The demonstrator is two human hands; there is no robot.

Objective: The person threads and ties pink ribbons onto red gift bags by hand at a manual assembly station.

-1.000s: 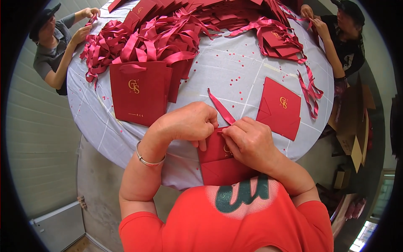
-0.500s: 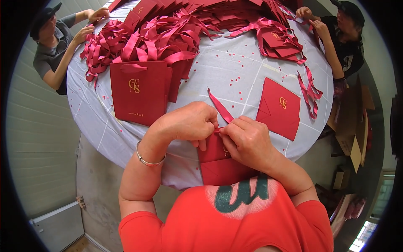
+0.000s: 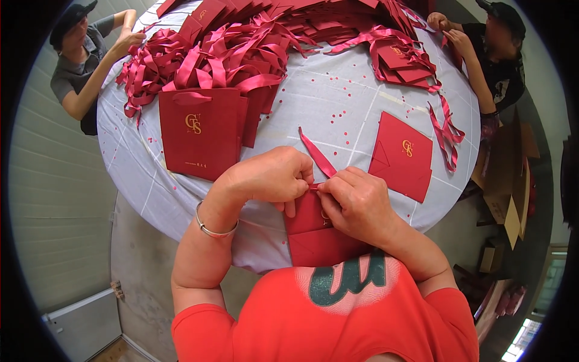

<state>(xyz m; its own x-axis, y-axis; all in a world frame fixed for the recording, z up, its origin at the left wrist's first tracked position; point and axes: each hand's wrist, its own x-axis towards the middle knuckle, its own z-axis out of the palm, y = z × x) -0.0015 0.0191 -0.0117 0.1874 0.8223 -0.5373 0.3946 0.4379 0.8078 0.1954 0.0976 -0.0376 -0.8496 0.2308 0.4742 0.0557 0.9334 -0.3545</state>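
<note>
A dark red paper gift bag [image 3: 325, 244] lies flat at the table's near edge, close to my chest. At its top edge my left hand [image 3: 282, 175] and my right hand [image 3: 357, 196] pinch a pink-red satin ribbon [image 3: 316, 152] from either side. The ribbon's pointed free end stretches away over the tablecloth, up and to the left. Both hands are closed, fingertips almost meeting. The stretch of ribbon between them is mostly covered by my fingers, and my right hand hides part of the bag's front.
On the left a bag [image 3: 199, 136] with a ribbon handle fronts a heap of ribboned bags [image 3: 241, 54]. A flat bag [image 3: 403, 157] and loose ribbon [image 3: 446, 136] lie right, on the white tablecloth [image 3: 325, 90]. Co-workers [image 3: 78, 66] [image 3: 494, 54] flank the table; cardboard boxes [image 3: 503, 181] stand right.
My hands, the ribbon and the bag stay almost in place. The co-worker on the left has moved their hands slightly.
</note>
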